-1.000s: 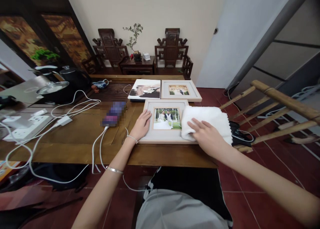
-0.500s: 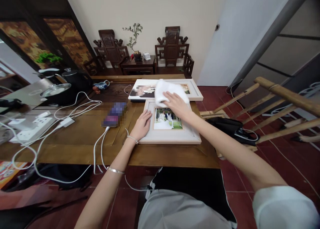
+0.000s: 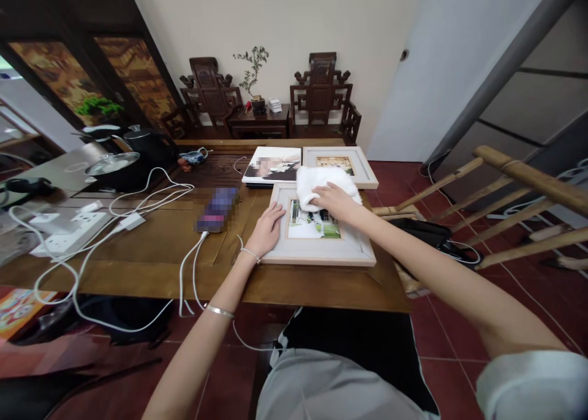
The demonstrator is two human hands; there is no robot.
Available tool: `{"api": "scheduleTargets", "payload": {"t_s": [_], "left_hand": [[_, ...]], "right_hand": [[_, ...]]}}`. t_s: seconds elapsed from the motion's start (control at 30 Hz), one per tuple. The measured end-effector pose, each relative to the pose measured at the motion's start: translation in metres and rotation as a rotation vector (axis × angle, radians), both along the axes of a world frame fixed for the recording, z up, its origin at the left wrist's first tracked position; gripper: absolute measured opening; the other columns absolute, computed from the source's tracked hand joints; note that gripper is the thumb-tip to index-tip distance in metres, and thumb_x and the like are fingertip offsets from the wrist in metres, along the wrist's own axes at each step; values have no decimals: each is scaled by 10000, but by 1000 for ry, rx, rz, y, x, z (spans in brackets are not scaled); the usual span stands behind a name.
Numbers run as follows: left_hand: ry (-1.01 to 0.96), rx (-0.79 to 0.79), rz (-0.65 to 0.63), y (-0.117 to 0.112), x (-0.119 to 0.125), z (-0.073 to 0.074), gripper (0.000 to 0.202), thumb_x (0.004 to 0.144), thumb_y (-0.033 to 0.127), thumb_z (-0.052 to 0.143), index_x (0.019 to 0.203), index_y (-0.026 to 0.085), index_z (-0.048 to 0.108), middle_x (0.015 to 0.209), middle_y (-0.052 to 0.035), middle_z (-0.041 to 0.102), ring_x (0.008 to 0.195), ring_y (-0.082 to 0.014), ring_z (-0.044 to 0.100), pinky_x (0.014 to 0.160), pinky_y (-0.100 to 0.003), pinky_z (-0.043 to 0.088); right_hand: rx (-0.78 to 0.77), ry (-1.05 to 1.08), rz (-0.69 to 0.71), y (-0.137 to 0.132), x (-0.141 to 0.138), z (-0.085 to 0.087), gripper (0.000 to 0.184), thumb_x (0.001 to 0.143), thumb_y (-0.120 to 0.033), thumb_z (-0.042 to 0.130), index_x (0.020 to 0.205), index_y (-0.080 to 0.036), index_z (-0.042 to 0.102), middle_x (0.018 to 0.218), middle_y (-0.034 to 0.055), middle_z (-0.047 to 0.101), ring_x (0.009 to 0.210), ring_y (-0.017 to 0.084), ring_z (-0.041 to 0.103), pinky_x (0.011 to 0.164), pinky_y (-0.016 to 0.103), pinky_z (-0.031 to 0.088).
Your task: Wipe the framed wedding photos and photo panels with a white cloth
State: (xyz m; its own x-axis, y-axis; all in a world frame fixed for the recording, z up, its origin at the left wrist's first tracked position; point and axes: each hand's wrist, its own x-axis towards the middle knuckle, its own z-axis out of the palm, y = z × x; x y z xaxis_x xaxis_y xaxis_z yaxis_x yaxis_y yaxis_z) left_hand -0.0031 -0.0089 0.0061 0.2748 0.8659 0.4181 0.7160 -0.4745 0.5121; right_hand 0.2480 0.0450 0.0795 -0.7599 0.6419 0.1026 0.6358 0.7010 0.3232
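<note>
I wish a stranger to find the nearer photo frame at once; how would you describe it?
Look at the wooden table, then right of the phone, near the front edge. There lies the pale frame, with a white cloth partly over its photo. Unlike the frame behind, it has the left hand on its left border.

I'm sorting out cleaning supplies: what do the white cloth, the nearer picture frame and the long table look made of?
White cloth: soft, matt fabric with a fluffy surface; perhaps microfibre or terry.
Nearer picture frame: possibly wood, or a wood-look moulding; its rim is pale beige with little shine.
Long table: most likely brown wood, perhaps varnished, judging by its seams and slight sheen.
</note>
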Motion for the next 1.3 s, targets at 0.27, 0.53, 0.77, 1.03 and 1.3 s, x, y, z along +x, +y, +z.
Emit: {"api": "scheduleTargets", "payload": {"t_s": [0.27, 0.53, 0.77, 1.03, 1.3], "left_hand": [[-26, 31, 1, 2, 0, -3, 410, 923, 93, 394, 1234, 133, 658, 1393, -128, 608, 1420, -258, 437, 1199, -497, 349], [-25, 41, 2, 1, 1, -3, 416, 911, 86, 395, 1230, 140, 656, 1388, -125, 614, 1426, -253, 430, 1195, -511, 349], [-21, 54, 2, 2, -1, -5, 413, 908, 92, 396, 1228, 131, 654, 1380, -132, 619, 1424, -258, 433, 1199, -500, 348], [-6, 40, -6, 0, -4, -1, 404, 918, 108, 397, 1225, 147, 656, 1382, -120, 619, 1420, -243, 440, 1201, -495, 346], [-13, 54, -9, 0, -1, -2, 413, 911, 104, 396, 1228, 148, 658, 1387, -119, 616, 1424, -245, 435, 1197, -507, 351]], "right_hand": [[-86, -89, -138, -40, 54, 16, 507, 806, 76, 408, 1164, -137, 695, 1121, 182, 686, 1059, 286, 626, 952, 447, 358], [-382, 22, -32, -144, 61, 39, 642, 719, 86, 441, 1253, -197, 658, 1116, 134, 686, 1015, 250, 651, 879, 336, 443], [-183, 282, -74, -95, 64, 54, 693, 722, 66, 426, 1359, -155, 586, 1276, 166, 643, 1122, 297, 621, 905, 404, 492], [-27, 120, -134, -13, 19, -7, 613, 799, 42, 462, 1359, -166, 599, 1533, 179, 435, 1418, 399, 359, 1110, 564, 327], [-164, 66, -70, -89, 19, -8, 519, 862, -1, 460, 1338, -149, 604, 1480, 234, 474, 1379, 399, 416, 1083, 584, 344]]}}
